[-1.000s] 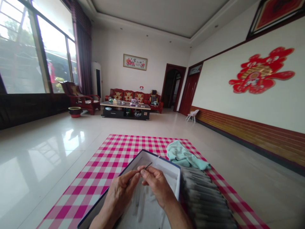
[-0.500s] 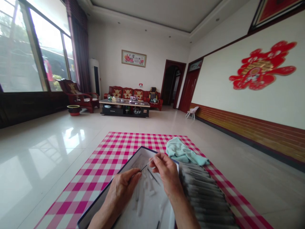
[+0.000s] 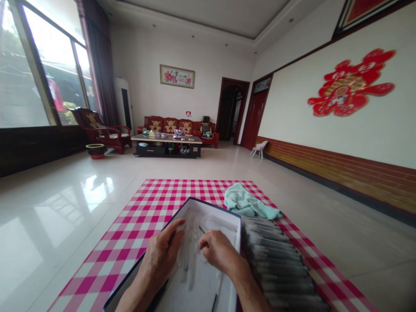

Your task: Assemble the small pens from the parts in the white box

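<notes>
Both my hands are over a shallow white box with a dark blue rim (image 3: 241, 242), which holds thin dark sticks and clear plastic tubes (image 3: 189, 271). My left hand (image 3: 162, 249) is above the left side, thumb and forefinger apart, with nothing visible between them. Lower in the box, my right hand (image 3: 219, 250) has its fingers closed around a thin dark stick (image 3: 202, 229), whose tip shows past them. Another dark stick (image 3: 214, 302) lies near the box's front. The exact kind of these sticks is too small to tell.
Right of the box lies a blurred row of many dark, slender packed pieces (image 3: 279, 264). A mint-green cloth (image 3: 248, 203) is crumpled behind it. A pink checked tablecloth (image 3: 130, 234) covers the table. Farther off stand a coffee table (image 3: 165, 139) and a wooden sofa (image 3: 159, 123).
My hands have come apart; earlier they held a thin dark stick with a clear end between them. The right hand has dropped down into the box, and the left fingers have parted.
</notes>
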Demonstrator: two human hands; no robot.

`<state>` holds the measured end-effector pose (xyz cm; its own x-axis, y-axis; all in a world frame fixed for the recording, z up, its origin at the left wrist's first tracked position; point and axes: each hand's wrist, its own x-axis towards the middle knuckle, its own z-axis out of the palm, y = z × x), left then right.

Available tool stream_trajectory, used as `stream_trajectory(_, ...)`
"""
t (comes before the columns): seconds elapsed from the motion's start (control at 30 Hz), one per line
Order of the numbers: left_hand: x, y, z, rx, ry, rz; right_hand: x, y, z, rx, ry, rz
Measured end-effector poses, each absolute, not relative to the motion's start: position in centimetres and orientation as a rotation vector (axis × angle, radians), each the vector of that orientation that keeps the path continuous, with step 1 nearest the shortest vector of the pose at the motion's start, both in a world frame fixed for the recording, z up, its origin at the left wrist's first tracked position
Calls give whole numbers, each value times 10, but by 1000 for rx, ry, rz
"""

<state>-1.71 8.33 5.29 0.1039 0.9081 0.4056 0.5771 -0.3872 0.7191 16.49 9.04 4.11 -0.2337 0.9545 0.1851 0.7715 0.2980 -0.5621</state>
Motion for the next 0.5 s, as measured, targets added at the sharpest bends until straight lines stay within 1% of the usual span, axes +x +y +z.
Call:
stream_trajectory(0.1,-18,82,54,1986,1473,1188,167,93,26,-1595,-2077,488)
stream_trajectory(0.17,-19,82,55,1968,1478,1189,167,92,24,-1588,-2103,521)
stream_trajectory(0.37,-19,82,55,1941,1461,1216,151,75,44,-1445,-2277,774)
stream_trajectory(0.5,-18,80,57,1933,1479,1217,133,59,55,-1419,-2466,780)
